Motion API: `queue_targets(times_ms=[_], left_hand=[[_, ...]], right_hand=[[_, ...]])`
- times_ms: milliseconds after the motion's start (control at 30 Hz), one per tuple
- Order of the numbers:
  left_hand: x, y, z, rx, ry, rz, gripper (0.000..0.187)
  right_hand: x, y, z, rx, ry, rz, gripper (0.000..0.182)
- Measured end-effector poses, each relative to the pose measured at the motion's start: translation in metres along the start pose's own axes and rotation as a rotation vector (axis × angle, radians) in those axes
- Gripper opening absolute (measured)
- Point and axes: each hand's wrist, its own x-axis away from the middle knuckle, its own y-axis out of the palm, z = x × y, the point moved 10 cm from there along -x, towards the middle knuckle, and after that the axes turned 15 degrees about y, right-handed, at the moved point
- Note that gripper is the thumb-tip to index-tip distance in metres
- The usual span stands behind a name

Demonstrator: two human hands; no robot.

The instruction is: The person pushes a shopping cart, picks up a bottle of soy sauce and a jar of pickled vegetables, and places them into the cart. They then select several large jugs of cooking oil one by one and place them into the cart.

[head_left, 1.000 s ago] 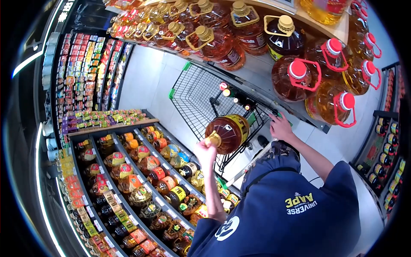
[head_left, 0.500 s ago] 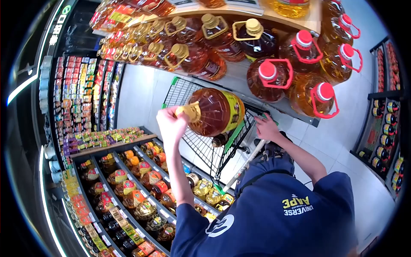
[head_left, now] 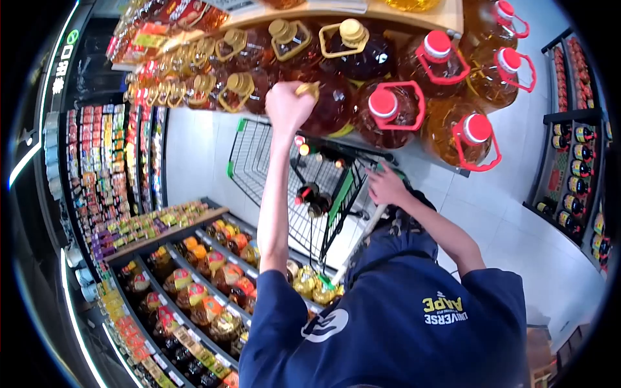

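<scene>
My left hand (head_left: 289, 107) is closed round the yellow handle at the neck of a large oil jug (head_left: 332, 107) filled with reddish-brown oil. The jug is at the front of the display, between a yellow-capped jug (head_left: 240, 89) and a red-capped jug (head_left: 387, 111); whether its base rests on the shelf is hidden. My right hand (head_left: 387, 185) is on the push handle of the shopping cart (head_left: 252, 152), fingers over the bar. Several dark bottles (head_left: 312, 197) lie in the wire cart below my left forearm.
Red-capped oil jugs (head_left: 475, 132) stand at the display's right corner. A tiered shelf of bottles (head_left: 194, 294) lies at lower left, with packaged goods (head_left: 97, 174) beyond it. Another bottle rack (head_left: 572, 174) is at the right. Pale floor tiles (head_left: 479, 220) run between them.
My left hand has carried the oil jug from above the cart up to the display, and the bottles inside the cart now show. My right hand has stayed at the cart handle.
</scene>
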Motion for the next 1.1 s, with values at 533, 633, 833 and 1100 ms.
queue_targets(times_ms=[533, 633, 833, 1100], left_hand=[[0.007, -0.006, 0.031, -0.155, 0.537, 0.163, 0.01], [0.04, -0.019, 0.043, -0.113, 0.595, 0.203, 0.032], [0.173, -0.029, 0.011, -0.12, 0.368, 0.373, 0.052], [0.447, 0.04, -0.161, -0.168, -0.319, 0.097, 0.052]], right_hand=[[-0.037, 0.015, -0.026, 0.122, -0.109, -0.149, 0.039], [-0.047, 0.021, -0.027, 0.147, -0.107, -0.159, 0.038], [-0.071, 0.02, -0.035, 0.195, -0.112, -0.207, 0.042], [-0.102, 0.029, -0.057, 0.278, -0.147, -0.242, 0.041]])
